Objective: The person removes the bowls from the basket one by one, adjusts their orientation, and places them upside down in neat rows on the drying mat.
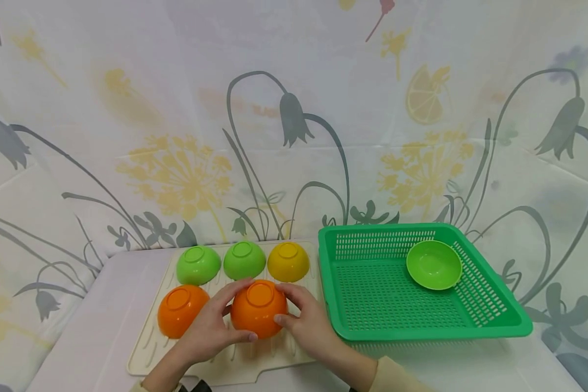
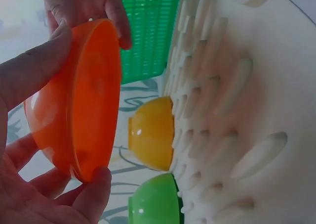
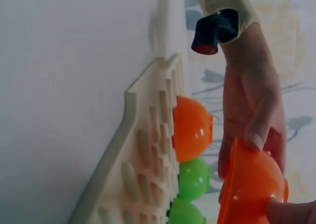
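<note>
Now we see both hands on one orange bowl (image 1: 258, 308), which is upside down at the front of the cream mat (image 1: 144, 354). The left hand (image 1: 210, 331) curls its thumb and fingers around the left side of the bowl, and the right hand (image 1: 307, 320) does the same on the right side, so the bowl is gripped between them. In the left wrist view the bowl (image 2: 79, 100) is lifted off the mat (image 2: 247, 110) and its rim is apart from the ridges; the left thumb (image 2: 37, 68) presses on the rim and the fingers go under it. In the right wrist view we find the same: the bowl (image 3: 249, 189) is clear of the mat (image 3: 143, 184), with the left hand (image 3: 254, 115) on its far side.

Just beside it on the left, a second orange bowl (image 1: 180, 310) lies upside down on the mat. Behind them stand three more bowls in a row, also upside down: two green ones (image 1: 198, 264) (image 1: 244, 259) and a yellow one (image 1: 287, 261).

To the right of the mat sits a green basket (image 1: 500, 321). Inside it, a green bowl (image 1: 433, 264) leans against the back right wall with its opening turned toward us.
</note>
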Action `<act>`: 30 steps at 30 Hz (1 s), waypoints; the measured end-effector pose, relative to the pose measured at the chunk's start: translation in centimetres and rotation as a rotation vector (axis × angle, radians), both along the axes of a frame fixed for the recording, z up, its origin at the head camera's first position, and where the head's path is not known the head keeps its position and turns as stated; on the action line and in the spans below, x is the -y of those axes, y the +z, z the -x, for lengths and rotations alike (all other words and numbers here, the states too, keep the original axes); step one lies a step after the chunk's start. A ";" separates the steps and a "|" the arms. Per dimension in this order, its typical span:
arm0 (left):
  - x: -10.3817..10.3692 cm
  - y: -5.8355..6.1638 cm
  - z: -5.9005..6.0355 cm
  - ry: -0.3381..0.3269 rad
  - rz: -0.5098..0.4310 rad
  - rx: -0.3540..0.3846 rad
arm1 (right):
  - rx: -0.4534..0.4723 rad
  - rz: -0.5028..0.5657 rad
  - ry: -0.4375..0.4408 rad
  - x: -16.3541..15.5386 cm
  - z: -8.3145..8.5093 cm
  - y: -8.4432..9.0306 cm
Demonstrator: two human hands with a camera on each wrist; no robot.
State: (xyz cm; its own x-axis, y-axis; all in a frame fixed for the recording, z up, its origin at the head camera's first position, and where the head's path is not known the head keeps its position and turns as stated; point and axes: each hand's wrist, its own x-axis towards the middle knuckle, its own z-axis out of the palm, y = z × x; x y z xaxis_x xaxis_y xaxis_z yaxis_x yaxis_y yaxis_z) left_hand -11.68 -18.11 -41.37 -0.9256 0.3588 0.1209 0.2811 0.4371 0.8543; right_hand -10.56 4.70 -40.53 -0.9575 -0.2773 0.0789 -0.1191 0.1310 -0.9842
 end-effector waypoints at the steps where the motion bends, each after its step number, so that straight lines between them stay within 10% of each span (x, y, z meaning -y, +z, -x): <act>1: 0.0 -0.1 0.0 0.001 0.012 -0.007 | 0.017 -0.002 -0.011 0.1 0.0 -0.2; 30: 1.1 -2.4 1.2 0.228 0.173 0.064 | 0.133 -0.048 -0.130 5.0 2.0 -2.8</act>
